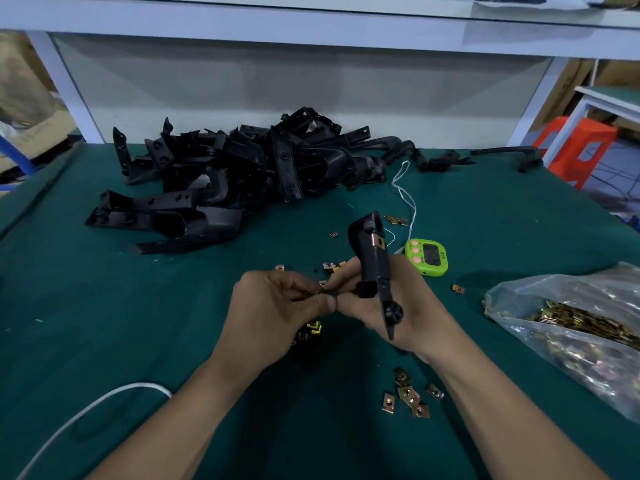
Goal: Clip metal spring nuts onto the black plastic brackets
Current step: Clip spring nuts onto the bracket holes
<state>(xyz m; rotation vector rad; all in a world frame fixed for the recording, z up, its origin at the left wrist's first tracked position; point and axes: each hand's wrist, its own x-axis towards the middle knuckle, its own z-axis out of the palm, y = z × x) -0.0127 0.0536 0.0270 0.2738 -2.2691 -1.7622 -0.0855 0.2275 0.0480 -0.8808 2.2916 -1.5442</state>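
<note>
2 hands met above the green mat (104, 306). The right hand (408, 317) gripped 1 black bracket (372, 258) upright, fingers wrapped round its lower half, and 1 coppery spring nut (379, 242) sat clipped on the bracket's upper edge. The left hand (273, 306) had thumb and forefinger pinched tight just beside the bracket's lower end; whether a nut lay between them we could not tell. Behind, we saw a pile of black brackets (242, 168) heaped on the mat. A clear bag of spring nuts (571, 327) lay to the right, a green timer (427, 256) stood near the held bracket, and loose nuts (410, 398) lay scattered below the right wrist.
</note>
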